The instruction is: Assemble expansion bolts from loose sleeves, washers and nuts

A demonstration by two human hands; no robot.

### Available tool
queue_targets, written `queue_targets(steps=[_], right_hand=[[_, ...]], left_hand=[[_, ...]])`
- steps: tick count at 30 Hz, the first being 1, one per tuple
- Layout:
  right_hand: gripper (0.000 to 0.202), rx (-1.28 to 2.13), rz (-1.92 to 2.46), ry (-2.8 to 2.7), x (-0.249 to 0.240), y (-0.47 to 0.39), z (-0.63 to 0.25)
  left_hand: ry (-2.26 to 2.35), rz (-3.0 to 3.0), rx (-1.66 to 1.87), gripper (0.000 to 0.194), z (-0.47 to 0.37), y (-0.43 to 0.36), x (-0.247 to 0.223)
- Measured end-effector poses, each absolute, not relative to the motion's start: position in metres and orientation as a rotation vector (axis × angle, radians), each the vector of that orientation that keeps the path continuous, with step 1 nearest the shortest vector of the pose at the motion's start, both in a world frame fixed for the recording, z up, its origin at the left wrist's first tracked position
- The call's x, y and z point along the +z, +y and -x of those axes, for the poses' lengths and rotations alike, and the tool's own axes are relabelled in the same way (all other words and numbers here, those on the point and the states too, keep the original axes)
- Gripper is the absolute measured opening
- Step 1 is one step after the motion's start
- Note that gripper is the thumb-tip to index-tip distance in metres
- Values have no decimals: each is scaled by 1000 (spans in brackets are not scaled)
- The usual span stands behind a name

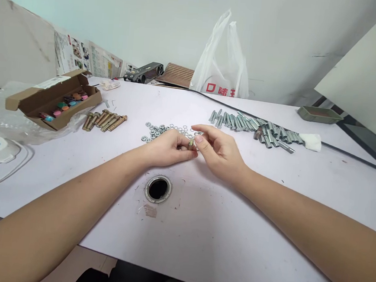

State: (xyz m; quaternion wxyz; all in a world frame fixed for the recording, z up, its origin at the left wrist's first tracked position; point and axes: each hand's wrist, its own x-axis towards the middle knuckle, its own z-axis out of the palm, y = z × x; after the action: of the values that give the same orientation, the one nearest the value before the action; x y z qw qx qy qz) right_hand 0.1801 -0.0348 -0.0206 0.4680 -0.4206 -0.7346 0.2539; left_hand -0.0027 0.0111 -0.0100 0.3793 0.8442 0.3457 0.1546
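My left hand [171, 148] is closed around a brass-coloured bolt [191, 144], whose end shows between thumb and fingers; the rest of it is hidden. Against that end sits the thumb of my right hand [222, 154]. The right fingers are curled in a pinch, and whatever they hold is too small to make out. Just beyond the hands lie loose silver nuts [156, 130] and thin ring washers [176, 128], partly covered by my fingers.
Brass-coloured anchor bolts [106, 120] lie left, beside a cardboard box [66, 120] of coloured-cap bottles. Silver bolts and sleeves [241, 121] spread right, near a black cable [346, 151] and white tissue [310, 142]. A ringed hole [169, 191] opens in the white table.
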Motion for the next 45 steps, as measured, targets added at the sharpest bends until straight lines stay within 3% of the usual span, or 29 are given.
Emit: queue_targets(steps=[7,12,18,22,33,38,45], right_hand=[[20,470,1080,-1804,-22,-44,-183],[9,478,1062,-2160,-24,-63,-173],[31,387,1411,-2386,-28,-66,-153],[33,364,1496,-2378,-26,-59,-140],[18,681,1357,-2123,-21,-57,-146],[25,533,1198,-1808,-16,-39,-172],[27,513,1118,-1875,-17,-22,-178]], left_hand=[[930,-2165,506,35,0,8,-17],[948,-2129,557,26,-1,7,-22],[1002,-1841,516,35,2,10,-15],[1013,-1792,630,36,7,17,-9],[1207,-2090,496,36,11,24,-10],[1256,-2193,473,38,4,17,-7],[1166,-2254,457,41,-5,9,-6]])
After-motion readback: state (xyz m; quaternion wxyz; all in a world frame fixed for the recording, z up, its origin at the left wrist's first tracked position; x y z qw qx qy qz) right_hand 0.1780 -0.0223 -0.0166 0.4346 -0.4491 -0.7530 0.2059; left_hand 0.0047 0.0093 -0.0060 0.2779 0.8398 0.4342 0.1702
